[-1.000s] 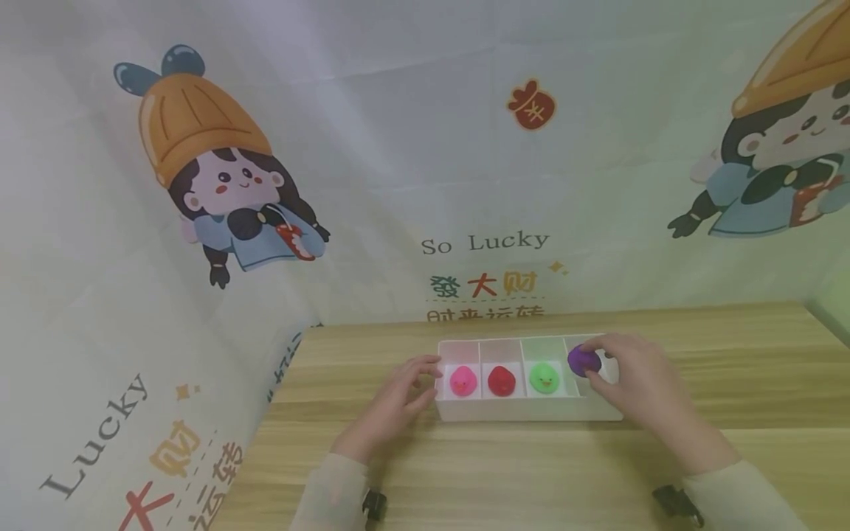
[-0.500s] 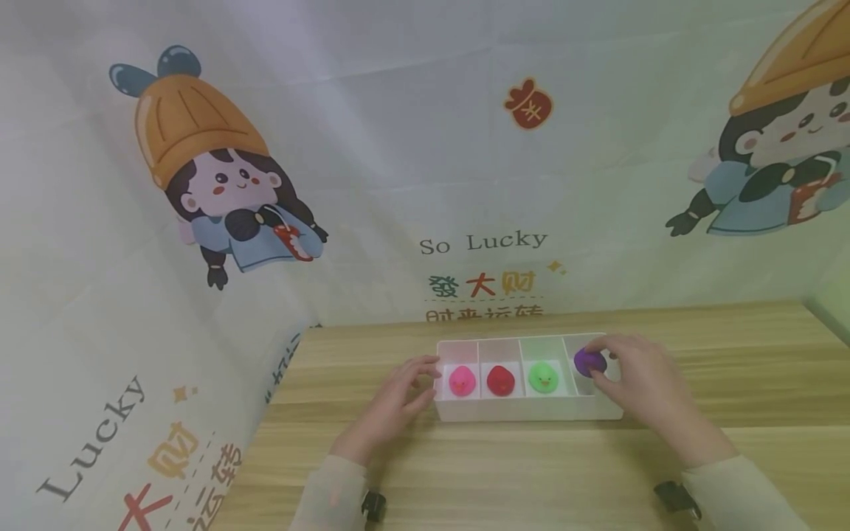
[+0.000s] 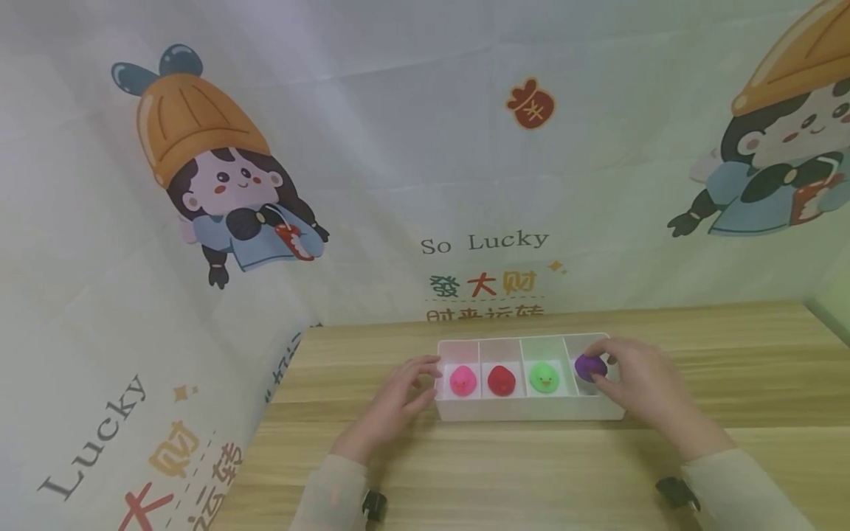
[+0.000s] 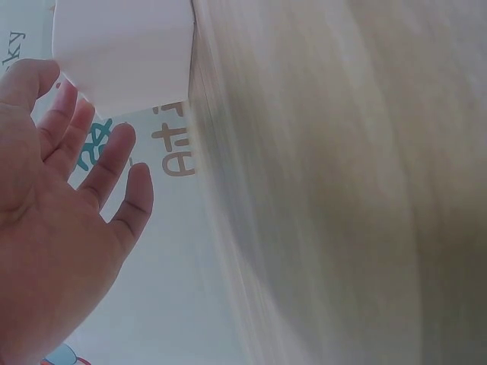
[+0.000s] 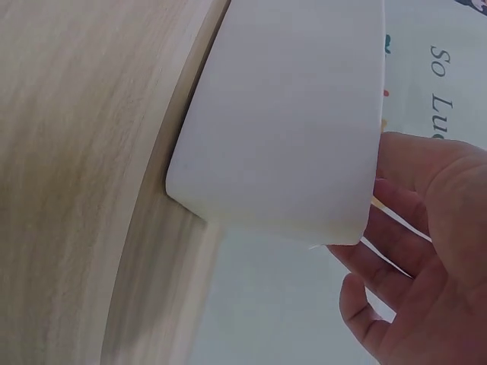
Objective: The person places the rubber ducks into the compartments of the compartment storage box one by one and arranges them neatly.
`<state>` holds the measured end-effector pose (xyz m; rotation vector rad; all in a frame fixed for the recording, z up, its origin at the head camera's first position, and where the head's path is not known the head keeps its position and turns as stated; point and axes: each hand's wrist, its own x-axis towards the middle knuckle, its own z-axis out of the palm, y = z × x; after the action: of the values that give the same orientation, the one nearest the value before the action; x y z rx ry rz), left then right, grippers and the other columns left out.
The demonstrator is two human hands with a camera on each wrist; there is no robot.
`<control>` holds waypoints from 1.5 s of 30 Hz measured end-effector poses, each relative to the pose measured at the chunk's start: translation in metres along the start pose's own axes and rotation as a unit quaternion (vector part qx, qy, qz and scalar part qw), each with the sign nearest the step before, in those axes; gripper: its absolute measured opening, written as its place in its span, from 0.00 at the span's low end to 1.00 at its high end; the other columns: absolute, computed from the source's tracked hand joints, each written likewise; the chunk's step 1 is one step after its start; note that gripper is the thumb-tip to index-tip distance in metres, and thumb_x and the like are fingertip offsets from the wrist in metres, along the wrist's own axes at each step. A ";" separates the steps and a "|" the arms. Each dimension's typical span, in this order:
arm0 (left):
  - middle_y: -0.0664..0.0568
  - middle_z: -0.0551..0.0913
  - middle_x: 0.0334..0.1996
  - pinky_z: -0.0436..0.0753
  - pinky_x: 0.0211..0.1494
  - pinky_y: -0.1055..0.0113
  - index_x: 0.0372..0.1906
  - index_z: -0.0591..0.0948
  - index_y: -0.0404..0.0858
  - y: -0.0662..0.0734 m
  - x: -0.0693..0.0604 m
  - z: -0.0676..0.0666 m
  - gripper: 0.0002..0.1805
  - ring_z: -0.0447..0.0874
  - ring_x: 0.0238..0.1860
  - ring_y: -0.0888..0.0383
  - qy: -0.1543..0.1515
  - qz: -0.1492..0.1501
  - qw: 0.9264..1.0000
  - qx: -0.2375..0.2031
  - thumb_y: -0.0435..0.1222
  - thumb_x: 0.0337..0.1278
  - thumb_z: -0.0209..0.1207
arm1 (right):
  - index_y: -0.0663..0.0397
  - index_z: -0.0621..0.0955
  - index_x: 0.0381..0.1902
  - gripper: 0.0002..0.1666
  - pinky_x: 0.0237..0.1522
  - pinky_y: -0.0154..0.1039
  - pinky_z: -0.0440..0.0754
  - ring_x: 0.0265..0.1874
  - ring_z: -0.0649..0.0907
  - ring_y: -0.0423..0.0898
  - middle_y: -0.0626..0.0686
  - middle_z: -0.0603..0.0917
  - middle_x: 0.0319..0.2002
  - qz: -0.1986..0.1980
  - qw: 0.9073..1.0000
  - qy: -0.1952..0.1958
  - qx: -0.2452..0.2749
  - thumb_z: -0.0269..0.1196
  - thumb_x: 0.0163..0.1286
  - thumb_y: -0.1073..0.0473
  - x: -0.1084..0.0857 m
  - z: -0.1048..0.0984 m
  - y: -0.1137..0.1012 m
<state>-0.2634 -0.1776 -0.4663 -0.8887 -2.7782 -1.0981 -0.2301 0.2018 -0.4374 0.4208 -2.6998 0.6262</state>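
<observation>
A white box (image 3: 531, 409) divided into compartments stands on the table. From the left it holds a pink toy duck (image 3: 462, 380), a red toy duck (image 3: 501, 380) and a green toy duck (image 3: 544, 377), one per compartment. My right hand (image 3: 647, 380) pinches a round purple toy (image 3: 589, 368) between thumb and finger, inside the rightmost compartment. My left hand (image 3: 398, 394) rests its fingertips against the box's left end, fingers loosely bent. In the right wrist view the box wall hides the purple toy, and my right hand (image 5: 434, 228) reaches over the rim.
The wooden table (image 3: 505, 472) extends around the box. Behind it hangs a pale printed cloth (image 3: 412, 147) with cartoon figures and lettering. Black wrist straps (image 3: 677, 493) sit near the sleeves.
The purple toy in my right hand has moved slightly right and lower into the rightmost compartment. My left hand stays in place at the box's left end.
</observation>
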 end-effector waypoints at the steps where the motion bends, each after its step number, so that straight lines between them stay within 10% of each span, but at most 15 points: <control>1: 0.60 0.60 0.62 0.71 0.49 0.55 0.50 0.71 0.47 0.000 0.000 0.000 0.14 0.68 0.47 0.55 0.000 0.002 1.000 0.000 0.38 0.58 0.53 | 0.47 0.80 0.36 0.16 0.33 0.48 0.74 0.33 0.78 0.49 0.48 0.82 0.33 -0.001 1.000 -0.005 0.002 0.69 0.46 0.57 0.001 0.000 0.000; 21: 0.58 0.60 0.62 0.71 0.49 0.56 0.49 0.71 0.46 0.000 -0.001 -0.002 0.14 0.69 0.48 0.51 0.000 0.003 1.000 -0.003 0.38 0.58 0.53 | 0.46 0.80 0.32 0.15 0.43 0.56 0.63 0.34 0.78 0.45 0.43 0.81 0.31 -0.026 0.997 -0.074 -0.026 0.70 0.44 0.59 0.017 0.011 0.003; 38: 0.59 0.60 0.62 0.71 0.49 0.56 0.49 0.71 0.46 0.003 0.001 -0.001 0.13 0.68 0.48 0.52 -0.001 0.000 1.000 -0.003 0.38 0.58 0.53 | 0.46 0.78 0.26 0.14 0.32 0.46 0.73 0.26 0.75 0.43 0.44 0.78 0.26 -0.039 0.993 -0.104 -0.049 0.71 0.41 0.62 0.021 0.011 0.008; 45: 0.58 0.60 0.62 0.71 0.49 0.57 0.49 0.71 0.46 0.003 0.000 -0.002 0.14 0.69 0.47 0.51 -0.002 -0.001 1.000 -0.001 0.38 0.58 0.53 | 0.51 0.79 0.36 0.17 0.40 0.50 0.74 0.37 0.78 0.51 0.51 0.80 0.36 -0.020 0.994 -0.107 -0.022 0.70 0.45 0.60 0.020 0.011 0.002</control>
<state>-0.2618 -0.1767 -0.4629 -0.8894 -2.7815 -1.1023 -0.2519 0.1944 -0.4402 0.5573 -2.8920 0.5382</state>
